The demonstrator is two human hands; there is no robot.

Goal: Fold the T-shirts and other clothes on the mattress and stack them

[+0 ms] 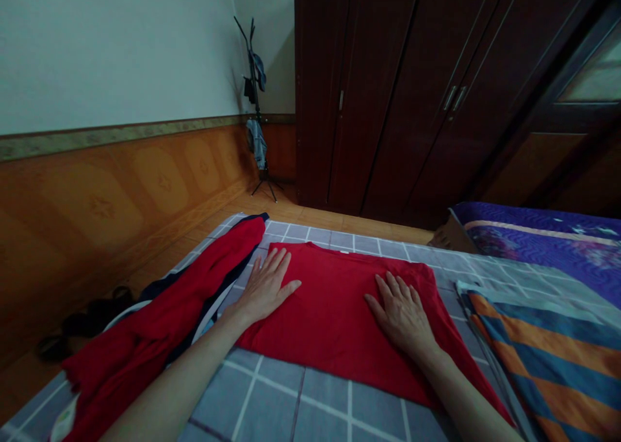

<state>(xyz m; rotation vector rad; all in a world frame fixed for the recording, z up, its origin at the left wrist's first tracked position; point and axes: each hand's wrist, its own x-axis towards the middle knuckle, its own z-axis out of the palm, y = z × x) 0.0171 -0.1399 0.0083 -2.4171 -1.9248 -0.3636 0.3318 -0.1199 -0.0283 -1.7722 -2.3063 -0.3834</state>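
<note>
Two bare hands rest palm down on the red shirt (334,312). It lies flat towards the far edge of the bed (330,397), in from the far left corner, its neckline and small pale label (344,252) facing that edge.

The left hand (262,290) is on the shirt's left side, its fingers straight and only slightly apart, the thumb out to the right. The right hand (402,312) presses nearer the right side, its fingers a little spread and the thumb well out. Neither hand grips any cloth.

Along the bed's left edge lies a loose pile (155,325), red over navy and white. The left forearm passes close by it, so a sideways sweep of that arm could drag the pile against the shirt, or shove part of it off the edge onto the floor (359,223).

To the right, the striped cloth (557,351) lies near the shirt's slanting right side. If the right hand swept outward, the shirt could ride onto it and pucker.

The shirt looks thin and soft, with faint creases. Uneven pressure from the palms could skew its sides or push a ridge towards the neckline; lifting one hand while the other slides could pull the near hem crooked. Whether any layer underneath is bunched, I cannot tell.
</note>
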